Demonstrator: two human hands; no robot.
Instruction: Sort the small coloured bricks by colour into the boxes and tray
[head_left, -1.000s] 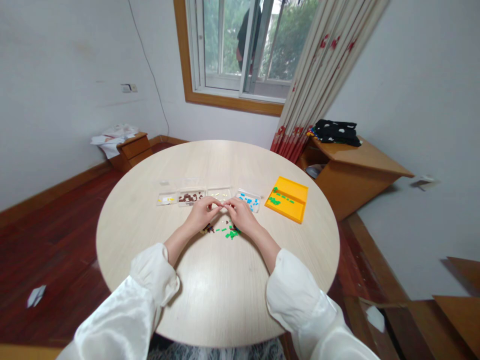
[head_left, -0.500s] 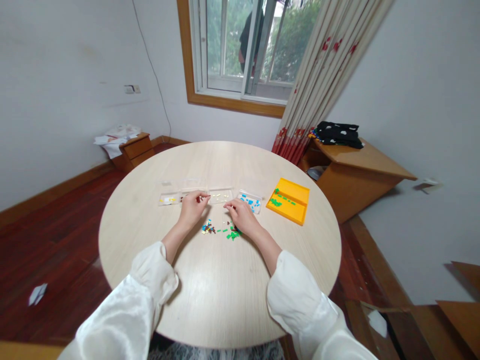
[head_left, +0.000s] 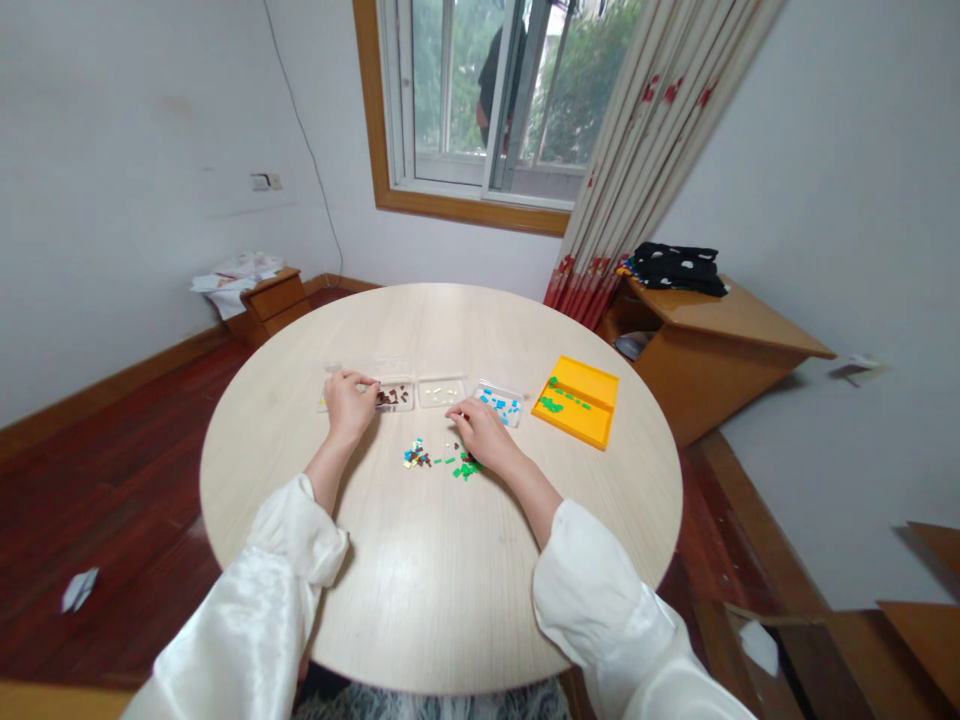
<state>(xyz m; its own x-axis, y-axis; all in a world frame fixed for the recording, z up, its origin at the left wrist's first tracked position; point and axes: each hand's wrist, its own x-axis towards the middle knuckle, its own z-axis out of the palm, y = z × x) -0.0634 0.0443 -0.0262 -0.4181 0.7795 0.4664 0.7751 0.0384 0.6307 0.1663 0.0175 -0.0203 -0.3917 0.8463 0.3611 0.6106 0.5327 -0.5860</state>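
My left hand (head_left: 347,400) hovers with curled, pinched fingers over the leftmost clear tray, next to the tray of brown pieces (head_left: 394,396). What it pinches is too small to make out. My right hand (head_left: 478,436) rests on the round table (head_left: 420,580), fingers bent, beside a loose pile of small green, brown, blue and yellow pieces (head_left: 442,460). A clear tray with pale yellow pieces (head_left: 441,391) and one with blue pieces (head_left: 499,402) lie just beyond. An orange tray (head_left: 576,400) holds green pieces.
A wooden desk (head_left: 720,335) with black dotted cloth (head_left: 679,266) stands at the right by the curtain (head_left: 637,150). A small cabinet with papers (head_left: 255,290) sits at the far left wall. Someone stands outside the window (head_left: 495,80).
My hands were together above the pile; the left one has since swung left across the brown-piece tray to the leftmost tray. The right hand dropped to the pile and stayed.
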